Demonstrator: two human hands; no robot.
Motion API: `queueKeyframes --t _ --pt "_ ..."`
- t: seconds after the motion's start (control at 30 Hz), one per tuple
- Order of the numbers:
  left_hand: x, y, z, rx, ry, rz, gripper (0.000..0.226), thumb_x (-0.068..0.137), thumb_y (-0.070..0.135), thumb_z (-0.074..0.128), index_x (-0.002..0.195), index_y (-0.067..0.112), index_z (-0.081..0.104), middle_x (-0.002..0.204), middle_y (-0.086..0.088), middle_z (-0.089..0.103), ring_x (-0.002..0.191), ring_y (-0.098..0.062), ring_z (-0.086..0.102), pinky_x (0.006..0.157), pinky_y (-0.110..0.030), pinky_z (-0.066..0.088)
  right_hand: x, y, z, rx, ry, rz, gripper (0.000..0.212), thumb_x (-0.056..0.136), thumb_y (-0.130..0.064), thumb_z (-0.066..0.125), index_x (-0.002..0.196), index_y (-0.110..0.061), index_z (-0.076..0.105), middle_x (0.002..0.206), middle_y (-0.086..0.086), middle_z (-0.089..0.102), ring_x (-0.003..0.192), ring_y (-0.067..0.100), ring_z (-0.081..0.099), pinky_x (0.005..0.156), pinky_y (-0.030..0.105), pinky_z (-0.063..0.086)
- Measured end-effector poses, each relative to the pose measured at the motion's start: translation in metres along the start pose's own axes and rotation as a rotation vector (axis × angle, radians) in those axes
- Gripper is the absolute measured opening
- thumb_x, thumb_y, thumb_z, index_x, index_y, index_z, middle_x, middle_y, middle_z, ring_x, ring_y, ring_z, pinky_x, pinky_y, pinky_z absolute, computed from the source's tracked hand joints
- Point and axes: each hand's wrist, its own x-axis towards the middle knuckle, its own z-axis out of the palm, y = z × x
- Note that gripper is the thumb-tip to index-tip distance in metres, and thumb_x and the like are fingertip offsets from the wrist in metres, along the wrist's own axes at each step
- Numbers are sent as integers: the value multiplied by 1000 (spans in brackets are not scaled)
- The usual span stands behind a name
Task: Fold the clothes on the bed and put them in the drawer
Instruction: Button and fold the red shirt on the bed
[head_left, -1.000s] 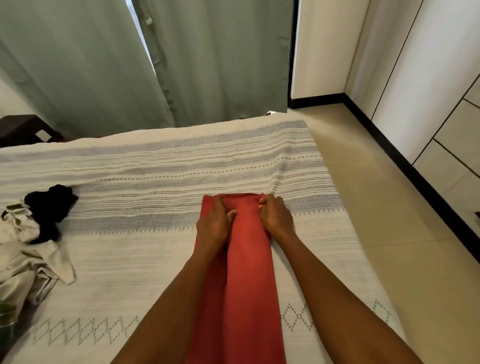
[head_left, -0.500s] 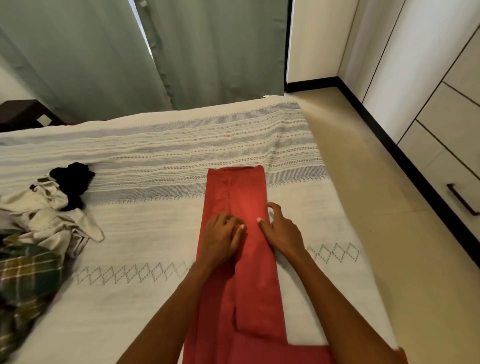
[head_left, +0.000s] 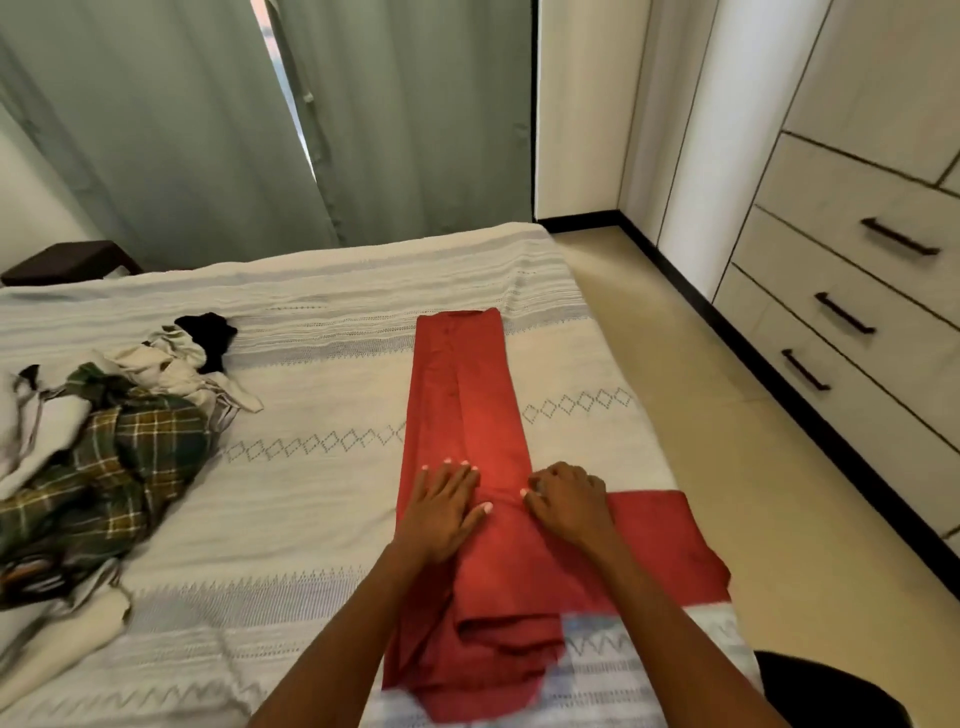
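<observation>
No brand, label or writing could be read anywhere. The red garment (head_left: 467, 405) lay on the bed (head_left: 322, 499), folded lengthwise into a long narrow strip that ran away from the fingers toward the far edge, its far end squared off; a broader part of the same red cloth spread out to the right of and behind the right hand, and its near end bunched in loose folds between the forearms. The cloth was plain red, smooth along the strip, with a seam line running down it. The left hand (head_left: 441, 512) rested flat on the strip, its fingers (head_left: 457, 475) straight and spread, holding nothing. The right hand (head_left: 569, 499) sat just beside it on the strip's right edge, its fingers (head_left: 537, 491) curled down onto the cloth; whether they pinched it could not be told. Well to the left of the fingers lay a pile of unfolded clothes (head_left: 119, 447), plaid, cream and black. Right of the bed stood white drawers (head_left: 852, 270) with dark handles.
</observation>
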Motion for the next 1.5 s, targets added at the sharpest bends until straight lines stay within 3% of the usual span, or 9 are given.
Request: queueKeyframes --t 0.2,0.37,0.5,0.6,0.83,0.93,1.1,1.33,1.5 --pt "-29 7 -9 -162 28 -209 81 82 66 8 131 21 53 137 -5 56 130 -30 47 107 -45 29 -62 18 -4 -77 -57 -7 60 96 -53 39 149 -24 39 156 5 37 144 27 31 116 46 23" --pt "-23 26 -35 -242 87 -228 53 91 31 28 138 24 53 131 -14 61 117 -37 58 96 -38 44 -73 -1 -6 -32 30 -101 74 84 -57 21 145 -24 47 149 6 45 138 28 39 111 42 33" --pt "5 8 -25 -52 -84 -223 51 90 40 23 135 40 48 137 -6 56 126 -35 50 106 -43 38 -79 -23 11 15 -14 -176 84 79 -63 10 144 -29 49 156 0 37 147 26 28 117 44 24" --pt "10 14 -41 102 -115 -186 40 100 39 35 134 28 52 137 -10 52 126 -37 47 105 -43 36 -79 -31 25 54 -38 -140 87 77 -67 5 148 -33 44 161 -4 31 153 24 15 121 48 12" --pt "12 -7 -44 165 -174 -14 42 95 30 44 137 35 49 135 -4 54 123 -34 50 103 -41 35 -77 -28 38 74 -15 -99 80 83 -67 5 143 -36 47 158 -6 35 151 23 20 120 45 15" --pt "10 -11 -41 163 -88 -17 35 95 36 40 126 27 54 130 -2 58 120 -32 53 99 -39 36 -75 -28 36 80 25 -102 72 87 -63 11 134 -34 57 152 -4 45 147 25 31 118 46 23" --pt "5 -3 -31 156 37 -103 71 78 54 8 119 19 55 125 -3 59 114 -31 54 93 -41 39 -74 -26 43 58 124 -118 51 92 -55 29 111 -31 70 130 -3 63 128 28 54 103 47 42" --pt "-9 12 -10 127 39 -171 51 101 46 38 143 18 40 144 -6 44 126 -32 46 105 -44 35 -81 -18 37 86 -47 -170 65 93 -62 23 142 -31 51 157 -6 37 151 22 21 120 45 18" --pt "-20 30 -6 123 138 -39 51 102 44 35 144 17 41 151 -9 42 136 -31 42 111 -44 32 -98 12 32 253 118 -69 57 97 -54 29 135 -23 58 146 1 51 141 24 40 114 43 34"
